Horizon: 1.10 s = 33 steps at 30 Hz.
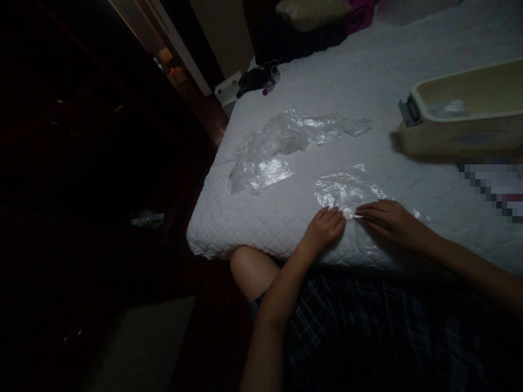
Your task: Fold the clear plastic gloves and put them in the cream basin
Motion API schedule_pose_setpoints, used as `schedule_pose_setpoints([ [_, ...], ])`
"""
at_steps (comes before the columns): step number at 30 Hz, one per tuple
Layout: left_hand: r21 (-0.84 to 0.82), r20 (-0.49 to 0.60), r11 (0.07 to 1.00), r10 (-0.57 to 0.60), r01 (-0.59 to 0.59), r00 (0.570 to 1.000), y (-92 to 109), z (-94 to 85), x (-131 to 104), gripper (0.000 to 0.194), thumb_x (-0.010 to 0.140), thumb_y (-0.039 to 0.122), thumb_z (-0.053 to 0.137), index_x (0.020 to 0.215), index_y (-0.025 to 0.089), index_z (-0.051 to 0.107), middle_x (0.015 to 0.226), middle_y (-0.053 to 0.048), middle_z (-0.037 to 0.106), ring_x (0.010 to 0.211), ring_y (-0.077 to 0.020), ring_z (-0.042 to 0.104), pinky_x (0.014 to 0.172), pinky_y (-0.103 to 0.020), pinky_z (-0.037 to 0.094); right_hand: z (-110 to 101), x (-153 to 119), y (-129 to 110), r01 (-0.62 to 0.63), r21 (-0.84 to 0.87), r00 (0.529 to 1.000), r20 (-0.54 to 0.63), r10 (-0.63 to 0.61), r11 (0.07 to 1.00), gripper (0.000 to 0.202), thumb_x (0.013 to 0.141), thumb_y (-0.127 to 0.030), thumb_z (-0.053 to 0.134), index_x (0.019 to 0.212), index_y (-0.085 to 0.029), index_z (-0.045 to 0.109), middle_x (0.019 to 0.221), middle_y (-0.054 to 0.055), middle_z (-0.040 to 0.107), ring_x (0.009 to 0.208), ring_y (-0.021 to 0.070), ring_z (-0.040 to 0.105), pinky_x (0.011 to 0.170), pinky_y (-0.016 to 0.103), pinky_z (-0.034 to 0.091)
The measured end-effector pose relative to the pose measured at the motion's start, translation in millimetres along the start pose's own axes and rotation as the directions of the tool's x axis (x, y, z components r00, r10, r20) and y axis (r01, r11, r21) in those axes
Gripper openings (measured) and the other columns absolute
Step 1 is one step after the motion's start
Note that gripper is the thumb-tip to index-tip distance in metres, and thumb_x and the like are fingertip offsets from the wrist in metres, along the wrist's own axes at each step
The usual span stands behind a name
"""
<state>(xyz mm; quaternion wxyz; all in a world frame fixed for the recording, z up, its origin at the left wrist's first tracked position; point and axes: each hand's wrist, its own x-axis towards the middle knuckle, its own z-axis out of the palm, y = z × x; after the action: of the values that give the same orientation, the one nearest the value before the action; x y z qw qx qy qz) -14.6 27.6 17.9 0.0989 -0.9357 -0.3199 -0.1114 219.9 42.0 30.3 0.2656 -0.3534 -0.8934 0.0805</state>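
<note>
A clear, wrinkled plastic bag lies spread on the white quilted bed cover, close to the front edge. My left hand rests on its near side, fingers bent down and closed on the film. From the right, my right hand reaches in with its fingers held together, the tips gripping the same bag a short way from the left fingers. Part of the bag is hidden under both hands. Farther back and to the left, several crumpled clear plastic bags lie in a loose, overlapping row.
A cream plastic bin with a grey latch lies at the right, some clear plastic inside it. Next to it, a pixelated item rests on the bed. Dark items and a cushion are at the far side.
</note>
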Motion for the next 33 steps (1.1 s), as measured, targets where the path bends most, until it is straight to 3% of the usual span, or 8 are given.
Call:
schedule_pose_setpoints([
  [4, 0.025, -0.002, 0.999, 0.034, -0.034, 0.999, 1.2, 1.1, 1.0, 0.029, 0.098, 0.013, 0.038, 0.115, 0.012, 0.061, 0.118, -0.010, 0.068, 0.118, -0.0186, 0.060, 0.103, -0.039, 0.048, -6.8, 4.9, -3.6, -0.011, -0.063, 0.998, -0.057, 0.007, 0.998, 0.031, 0.093, -0.029, 0.046, 0.116, -0.023, 0.065, 0.110, 0.011, 0.069, 0.100, 0.0269, 0.064, 0.085, 0.047, 0.050],
  [9, 0.048, -0.044, 0.999, 0.029, -0.027, 0.999, 3.3, 3.1, 0.0, 0.029, 0.098, 0.014, 0.039, 0.118, 0.011, 0.060, 0.112, -0.009, 0.069, 0.111, -0.0175, 0.062, 0.099, -0.034, 0.049, 0.9, 3.4, -8.1, 0.103, -0.131, 0.994, 0.048, -0.097, 0.986, 0.037, 0.094, -0.033, 0.045, 0.128, -0.026, 0.058, 0.126, 0.009, 0.064, 0.114, 0.0261, 0.060, 0.099, 0.049, 0.044],
  [13, 0.079, -0.075, 0.997, 0.017, -0.011, 0.997, 3.4, 4.5, -1.8, 0.027, 0.098, 0.014, 0.040, 0.113, 0.011, 0.062, 0.109, -0.009, 0.069, 0.109, -0.0181, 0.063, 0.101, -0.036, 0.047, 12.2, -5.6, -3.1, 0.132, -0.181, 0.988, 0.110, -0.113, 0.975, 0.045, 0.092, -0.041, 0.048, 0.133, -0.023, 0.054, 0.135, 0.013, 0.058, 0.124, 0.0300, 0.053, 0.101, 0.054, 0.042],
  [19, 0.096, -0.073, 0.995, 0.005, 0.002, 0.997, -0.9, 2.8, -2.9, 0.026, 0.096, 0.013, 0.041, 0.104, 0.012, 0.065, 0.115, -0.011, 0.068, 0.116, -0.0215, 0.061, 0.104, -0.041, 0.046, 18.2, -14.0, 0.2, 0.100, -0.188, 0.986, 0.149, -0.072, 0.977, 0.049, 0.091, -0.046, 0.049, 0.135, -0.025, 0.052, 0.140, 0.012, 0.053, 0.127, 0.0300, 0.051, 0.104, 0.056, 0.038],
  [27, 0.103, 0.014, 0.995, -0.015, 0.013, 1.000, -4.9, -7.8, -10.1, 0.034, 0.097, 0.015, 0.036, 0.123, 0.013, 0.057, 0.137, -0.014, 0.055, 0.131, -0.0234, 0.050, 0.107, -0.044, 0.046, 10.7, -9.6, -5.4, 0.061, -0.249, 0.995, 0.094, -0.039, 0.967, 0.040, 0.094, -0.043, 0.044, 0.126, -0.025, 0.058, 0.130, 0.012, 0.060, 0.119, 0.0302, 0.056, 0.104, 0.057, 0.037],
  [33, 0.099, 0.025, 0.995, -0.023, 0.021, 0.999, -2.4, -8.5, -13.6, 0.037, 0.097, 0.014, 0.034, 0.127, 0.014, 0.056, 0.134, -0.013, 0.058, 0.126, -0.0227, 0.054, 0.101, -0.040, 0.050, 8.4, 1.5, -11.1, 0.022, -0.193, 0.997, 0.083, -0.006, 0.981, 0.046, 0.093, -0.040, 0.044, 0.139, -0.032, 0.047, 0.139, 0.006, 0.054, 0.127, 0.0290, 0.050, 0.109, 0.053, 0.034],
])
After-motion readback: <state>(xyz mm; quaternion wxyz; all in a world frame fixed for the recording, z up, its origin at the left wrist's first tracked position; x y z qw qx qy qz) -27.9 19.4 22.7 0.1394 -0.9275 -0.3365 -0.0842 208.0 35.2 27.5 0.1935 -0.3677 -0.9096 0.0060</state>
